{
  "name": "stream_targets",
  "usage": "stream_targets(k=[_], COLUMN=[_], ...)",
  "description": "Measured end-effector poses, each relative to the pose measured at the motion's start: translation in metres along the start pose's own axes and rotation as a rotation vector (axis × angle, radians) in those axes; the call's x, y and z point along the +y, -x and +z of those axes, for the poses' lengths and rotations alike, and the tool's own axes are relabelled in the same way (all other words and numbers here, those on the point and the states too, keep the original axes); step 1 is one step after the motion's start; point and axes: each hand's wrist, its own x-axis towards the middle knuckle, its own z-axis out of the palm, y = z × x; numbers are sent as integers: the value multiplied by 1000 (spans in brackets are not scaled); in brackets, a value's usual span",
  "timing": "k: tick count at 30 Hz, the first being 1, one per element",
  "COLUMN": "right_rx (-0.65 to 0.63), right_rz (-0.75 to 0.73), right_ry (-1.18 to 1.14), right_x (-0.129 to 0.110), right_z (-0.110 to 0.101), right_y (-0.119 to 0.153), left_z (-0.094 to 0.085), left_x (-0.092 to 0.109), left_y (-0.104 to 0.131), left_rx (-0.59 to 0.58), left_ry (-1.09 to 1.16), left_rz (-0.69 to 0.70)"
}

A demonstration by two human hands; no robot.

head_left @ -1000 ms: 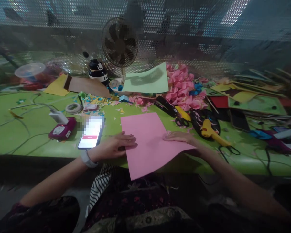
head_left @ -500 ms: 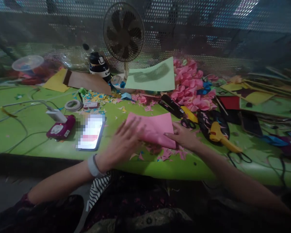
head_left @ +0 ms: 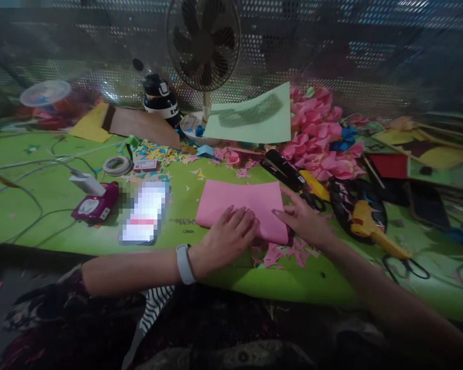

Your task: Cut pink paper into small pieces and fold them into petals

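A folded-looking sheet of pink paper [head_left: 241, 198] lies on the green table in front of me. My left hand [head_left: 231, 236], with a grey band at the wrist, rests across the paper's lower middle, fingers stretched out flat on it. At the paper's right edge, my right hand [head_left: 303, 218] has its thumb on top and its index finger by the upper corner, gripping that edge. Whatever the other right fingers touch underneath is hidden. Pink paper scraps [head_left: 280, 254] lie just below the sheet.
Left of the paper are a lit phone [head_left: 144, 213], a purple power adapter [head_left: 96, 203] and a tape roll [head_left: 118, 165]. To the right lie a stapler [head_left: 283, 167], scissors [head_left: 314, 200] and a yellow glue gun [head_left: 374, 228]. Behind stand a fan [head_left: 203, 46], a bottle [head_left: 160, 100] and pink paper petals [head_left: 316, 128].
My left hand has slid from the paper's upper left down and right to its lower middle. The pink sheet lies flatter. My right hand stays at the right edge.
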Motion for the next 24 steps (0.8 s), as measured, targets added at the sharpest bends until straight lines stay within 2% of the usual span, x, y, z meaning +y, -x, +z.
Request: stream_targets(k=[3, 6, 9, 10, 11, 13, 15, 17, 20, 24], right_rx=[16, 115, 309, 327, 304, 154, -6, -102, -162, -150], right_rz=[-53, -144, -382, -477, -563, -678, -701, -676, -661, -707], right_ry=[101, 371, 718, 811, 883, 965, 998, 1011, 1035, 1071], right_x=[0, -6, -17, -20, -22, -20, -14, -4, 5, 6], right_z=[0, -4, -5, -3, -1, 8, 16, 23, 26, 25], right_y=[-3, -8, -13, -15, -16, -17, -18, -18, -17, -16], left_z=[0, -2, -5, -5, -5, -4, -3, -2, -4, -7], left_x=[-4, -7, -10, -11, -12, -12, -11, -8, -5, -5], left_y=[-5, -14, -24, -26, -28, -28, -25, -20, -10, -1], left_rx=[-65, -120, -131, -132, -134, -142, -155, -163, -151, -168], left_ry=[5, -11, -17, -6, 9, 43, 77, 95, 81, 83], left_rz=[9, -19, -51, -52, -48, -31, -19, -20, -51, -110])
